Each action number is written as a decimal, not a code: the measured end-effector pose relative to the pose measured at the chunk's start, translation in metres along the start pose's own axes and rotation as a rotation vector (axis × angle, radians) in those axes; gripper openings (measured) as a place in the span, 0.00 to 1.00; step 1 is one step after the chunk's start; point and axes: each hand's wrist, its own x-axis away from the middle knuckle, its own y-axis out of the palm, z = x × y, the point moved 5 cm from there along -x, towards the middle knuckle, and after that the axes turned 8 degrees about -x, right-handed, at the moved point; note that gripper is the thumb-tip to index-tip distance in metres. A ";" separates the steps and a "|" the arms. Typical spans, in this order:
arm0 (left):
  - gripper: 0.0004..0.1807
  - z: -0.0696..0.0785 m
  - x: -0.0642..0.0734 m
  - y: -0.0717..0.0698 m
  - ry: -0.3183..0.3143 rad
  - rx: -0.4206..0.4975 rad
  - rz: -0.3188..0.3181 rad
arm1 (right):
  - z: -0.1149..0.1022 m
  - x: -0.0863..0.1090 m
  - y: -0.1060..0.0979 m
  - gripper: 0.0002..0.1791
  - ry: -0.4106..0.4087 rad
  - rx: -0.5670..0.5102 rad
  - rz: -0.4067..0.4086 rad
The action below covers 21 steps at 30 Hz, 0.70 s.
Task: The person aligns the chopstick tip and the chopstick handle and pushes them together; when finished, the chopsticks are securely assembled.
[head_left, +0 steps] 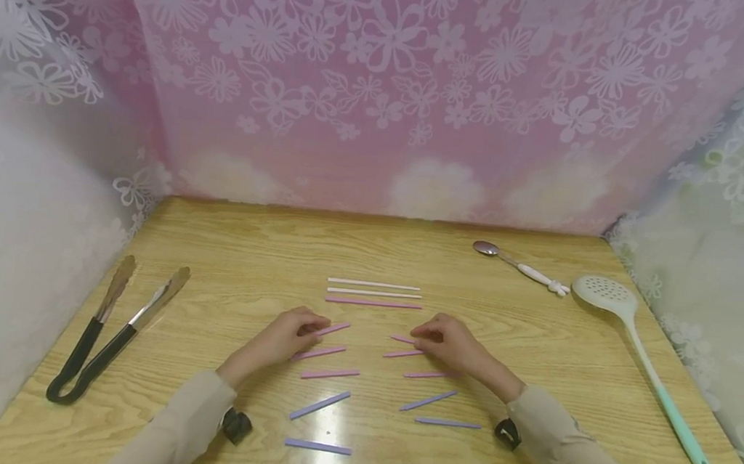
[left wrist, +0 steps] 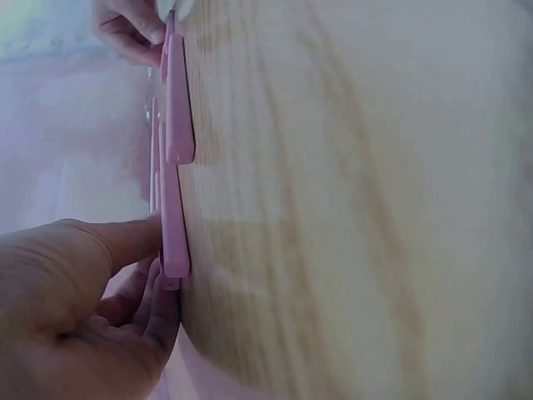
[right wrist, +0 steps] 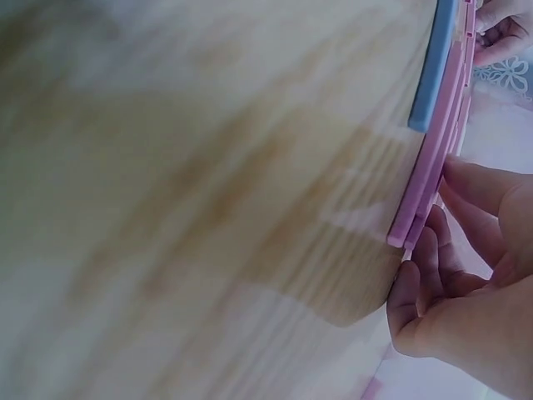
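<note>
The left hand (head_left: 286,336) pinches a short pink stick (head_left: 338,328) between thumb and fingers, low over the table. Opposite it, the right hand (head_left: 458,346) pinches another short pink stick (head_left: 400,338), its far end hidden by the fingers. The two sticks point toward each other with a gap between. More pink sticks (head_left: 331,374) lie below each hand, and a pink stick (left wrist: 173,221) overlaps the left fingers in the left wrist view. Nearer the person are several blue-purple sticks (head_left: 319,446). Beyond the hands lie two white sticks (head_left: 374,293) and a long pink stick (head_left: 373,303), side by side.
Black-handled tongs (head_left: 96,356) lie spread at the left of the wooden table (head_left: 246,244). At the right are a spoon (head_left: 526,270) with a white handle and a slotted skimmer (head_left: 633,333) with a green grip. Floral cloth (head_left: 368,115) hangs around the back and sides.
</note>
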 end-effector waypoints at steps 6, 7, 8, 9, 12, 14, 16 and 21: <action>0.14 -0.001 -0.004 0.002 0.012 -0.044 -0.014 | -0.001 -0.003 -0.002 0.07 -0.026 0.018 0.001; 0.14 0.000 -0.004 0.002 0.013 -0.047 -0.016 | -0.001 -0.004 -0.003 0.07 -0.035 0.021 0.000; 0.14 0.000 -0.005 0.002 0.013 -0.050 -0.016 | -0.001 -0.004 -0.003 0.06 -0.044 0.022 -0.001; 0.14 0.000 -0.005 0.002 0.013 -0.052 -0.016 | -0.001 -0.005 -0.003 0.06 -0.043 0.021 -0.001; 0.13 0.002 -0.004 0.002 0.024 -0.064 -0.014 | 0.000 -0.005 -0.002 0.06 -0.040 0.014 -0.005; 0.13 0.003 -0.004 0.002 0.029 -0.066 -0.015 | 0.000 -0.005 -0.003 0.06 -0.034 0.010 -0.004; 0.13 0.005 -0.004 0.002 0.029 -0.069 -0.016 | 0.000 -0.004 -0.003 0.06 -0.031 0.011 0.003; 0.13 0.012 -0.004 0.001 0.036 -0.065 0.003 | -0.003 -0.003 -0.003 0.07 -0.022 0.001 0.025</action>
